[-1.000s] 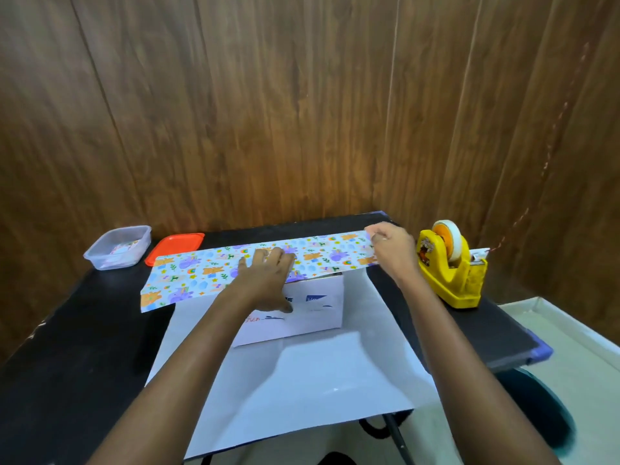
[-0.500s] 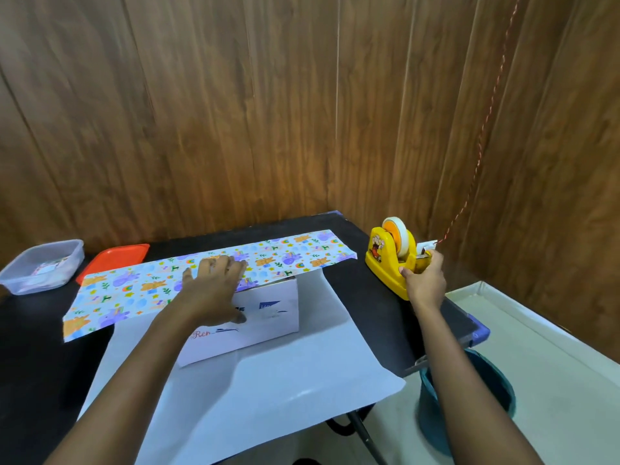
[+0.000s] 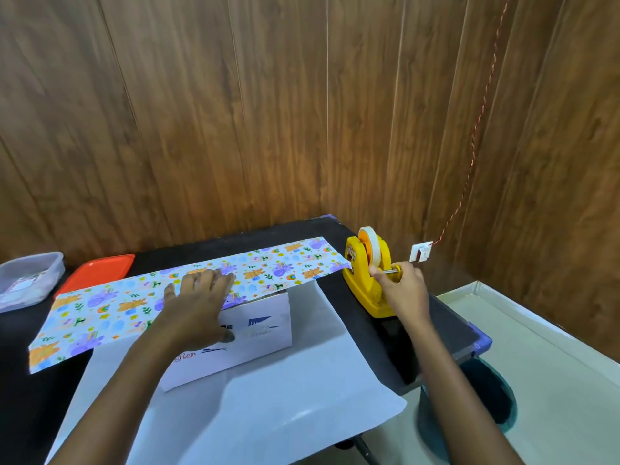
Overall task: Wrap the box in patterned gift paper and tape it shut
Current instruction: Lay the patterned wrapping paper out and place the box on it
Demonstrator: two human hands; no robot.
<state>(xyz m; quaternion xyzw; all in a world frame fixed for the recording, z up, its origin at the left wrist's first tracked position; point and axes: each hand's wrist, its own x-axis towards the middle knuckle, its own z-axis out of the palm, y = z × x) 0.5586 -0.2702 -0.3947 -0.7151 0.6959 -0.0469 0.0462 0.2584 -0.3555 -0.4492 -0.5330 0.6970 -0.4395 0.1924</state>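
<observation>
A white box [image 3: 261, 333] lies on the white underside of the gift paper [image 3: 268, 397]. The paper's far flap, patterned side up [image 3: 110, 310], is folded over the top of the box. My left hand [image 3: 198, 303] lies flat on that flap with straight fingers and presses it onto the box. At the table's right side stands a yellow tape dispenser [image 3: 362, 283] with a tape roll [image 3: 370, 245]. My right hand [image 3: 402, 290] has its fingers curled around the dispenser's cutter end. I cannot make out a tape strip there.
A clear plastic container [image 3: 30, 276] and an orange lid [image 3: 97, 273] sit at the back left of the black table [image 3: 33, 397]. Wooden walls close the back and right. A dark bucket [image 3: 493, 397] stands on the floor beneath the table's right edge.
My right hand let go of the paper's right end and moved right to the tape dispenser, now curled at its cutter end. My left hand stays pressed on the flap.
</observation>
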